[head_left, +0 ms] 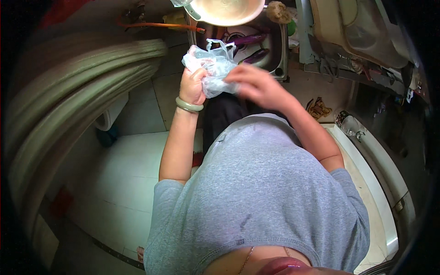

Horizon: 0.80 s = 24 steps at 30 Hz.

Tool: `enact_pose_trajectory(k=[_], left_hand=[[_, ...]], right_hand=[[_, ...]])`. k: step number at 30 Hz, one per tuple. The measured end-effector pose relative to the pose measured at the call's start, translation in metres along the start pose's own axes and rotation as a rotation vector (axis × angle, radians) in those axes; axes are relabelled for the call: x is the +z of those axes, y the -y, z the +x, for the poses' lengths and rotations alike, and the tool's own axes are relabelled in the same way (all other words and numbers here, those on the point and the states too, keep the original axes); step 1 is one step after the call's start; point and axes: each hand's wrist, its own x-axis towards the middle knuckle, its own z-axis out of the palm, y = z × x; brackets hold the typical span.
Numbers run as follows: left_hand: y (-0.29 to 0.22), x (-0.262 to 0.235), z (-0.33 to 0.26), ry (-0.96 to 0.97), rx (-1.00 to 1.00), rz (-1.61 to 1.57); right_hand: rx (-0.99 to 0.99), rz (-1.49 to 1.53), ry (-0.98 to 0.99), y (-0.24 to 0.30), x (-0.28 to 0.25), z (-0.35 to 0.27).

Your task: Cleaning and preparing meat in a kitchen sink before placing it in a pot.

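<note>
My left hand (192, 86), with a pale green bangle (189, 106) on its wrist, grips a crumpled clear plastic bag (211, 64) in front of my chest. My right hand (255, 85) pinches the same bag from the right side, its fingers blurred. Both hands hover just before a steel sink (280, 55). Two long purple eggplants (251, 40) lie in the sink basin beyond the bag.
A round pale basin (227, 10) rests over the sink's far edge. An orange hose (156, 25) runs along the left of the sink. White tiled floor (133, 174) lies to my left. A clear jar (350, 124) stands at right by a white ledge.
</note>
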Motion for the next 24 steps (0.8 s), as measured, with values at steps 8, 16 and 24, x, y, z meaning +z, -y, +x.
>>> enact_pose_trajectory(k=[8, 16, 24], left_hand=[[-0.025, 0.006, -0.019, -0.03, -0.117, -0.086], [-0.045, -0.024, -0.054, -0.146, -0.171, 0.01], [-0.025, -0.01, -0.061, 0.138, -0.22, 0.145]], right_hand=[[0.219, -0.328, -0.335, -0.161, 0.029, 0.052], [0.493, 0.548, -0.231, -0.093, -0.015, 0.053], [0.32, 1.007, -0.21, -0.04, -0.037, 0.027]])
